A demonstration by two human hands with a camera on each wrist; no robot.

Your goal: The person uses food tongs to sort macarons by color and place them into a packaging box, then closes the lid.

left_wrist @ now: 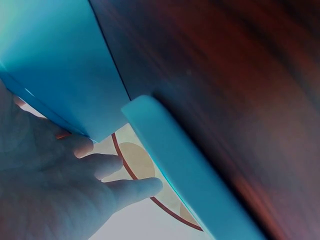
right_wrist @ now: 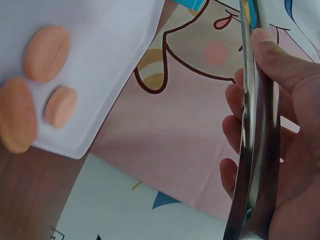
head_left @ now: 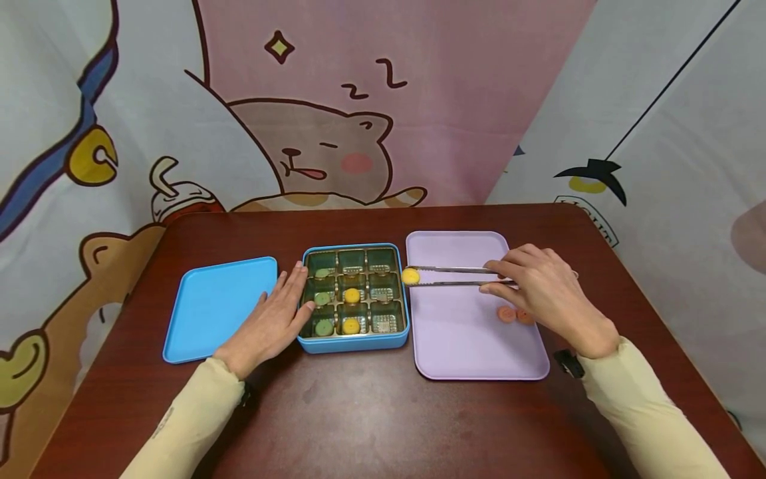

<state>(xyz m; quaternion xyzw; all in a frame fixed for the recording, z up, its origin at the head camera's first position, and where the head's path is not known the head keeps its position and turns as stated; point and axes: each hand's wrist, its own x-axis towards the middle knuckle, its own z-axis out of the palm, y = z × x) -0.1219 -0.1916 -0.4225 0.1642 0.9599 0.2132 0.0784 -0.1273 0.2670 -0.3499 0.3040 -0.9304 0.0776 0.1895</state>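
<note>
My right hand (head_left: 541,286) holds metal tongs (head_left: 449,269), its thumb and fingers on both arms, as the right wrist view shows. Between the tong tips sits a round yellow cookie-like piece (head_left: 410,276), at the right rim of a blue divided box (head_left: 356,344). Flat along the box's left side lies my left hand (head_left: 269,322), fingers straight and touching the rim. In the box, green round pieces (head_left: 324,326) occupy the left column. Two yellow pieces (head_left: 351,325) lie in the middle column's centre and front compartments; the right column shows bare compartments.
A lilac tray (head_left: 467,356) stands right of the box, with peach-coloured round pieces (right_wrist: 47,54) on it below my right hand. A flat blue tray or lid (head_left: 212,309) lies to the left, partly under my left hand in the head view. A printed cloth hangs behind the table.
</note>
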